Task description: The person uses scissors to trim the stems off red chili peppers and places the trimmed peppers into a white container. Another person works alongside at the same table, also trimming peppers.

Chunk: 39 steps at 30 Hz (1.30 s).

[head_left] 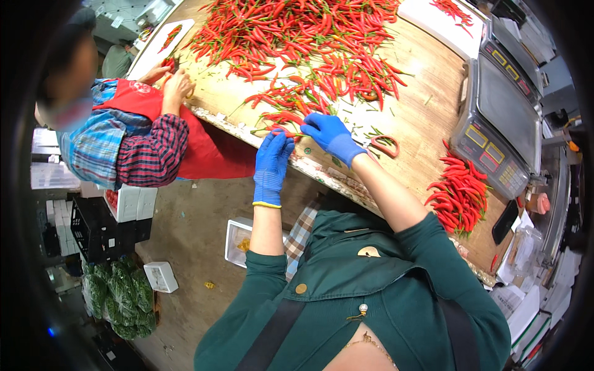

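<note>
My left hand (273,160), in a blue knit glove with a yellow cuff edge, pinches a red chili pepper (288,134) at the table's front edge. My right hand (330,135), gloved in the same blue, is bent over the other end of that pepper; its fingertips touch the peppers there, but their grip is partly hidden. Just beyond both hands lie loose red chilies (290,117) with green stems. Scissors with orange-red handles (386,146) rest beside my right wrist, near cut green stems (375,134).
A large heap of red chilies (297,28) covers the table's far side. Digital scales (492,134) stand at the right, beside a pile of chilies (459,195) and a phone (505,221). On the left, a co-worker in a red apron (139,104) handles chilies. A white foam box (239,241) sits on the floor.
</note>
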Available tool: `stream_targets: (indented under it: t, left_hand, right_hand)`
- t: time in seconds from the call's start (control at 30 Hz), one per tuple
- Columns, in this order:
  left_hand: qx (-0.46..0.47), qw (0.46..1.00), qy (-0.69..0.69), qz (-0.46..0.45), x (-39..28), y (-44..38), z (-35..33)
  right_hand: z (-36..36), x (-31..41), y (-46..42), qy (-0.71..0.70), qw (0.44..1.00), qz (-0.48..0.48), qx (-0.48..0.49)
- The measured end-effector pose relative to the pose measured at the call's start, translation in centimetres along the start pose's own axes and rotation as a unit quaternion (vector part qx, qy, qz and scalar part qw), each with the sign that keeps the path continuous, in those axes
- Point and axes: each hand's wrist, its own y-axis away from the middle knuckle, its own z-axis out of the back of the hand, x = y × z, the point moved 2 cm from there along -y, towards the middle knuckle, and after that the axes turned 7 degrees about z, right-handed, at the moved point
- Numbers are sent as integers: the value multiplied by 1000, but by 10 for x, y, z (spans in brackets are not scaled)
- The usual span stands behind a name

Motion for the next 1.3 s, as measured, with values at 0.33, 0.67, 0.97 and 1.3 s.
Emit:
stream_targets:
  t: [0.33,0.67,0.97,1.3]
  left_hand:
    - [83,993,-6,86,23,6,-65]
    - [140,972,-166,91,38,13,-96]
    - [169,962,-104,187,40,3,-110]
    - [129,987,19,98,67,-8,-133]
  right_hand:
    - [60,-4,59,-309,950,-11,32]
    - [77,-14,69,-393,914,-81,-55]
    - [140,-59,4,221,943,-111,-224]
    - [92,-33,46,122,975,-160,-96]
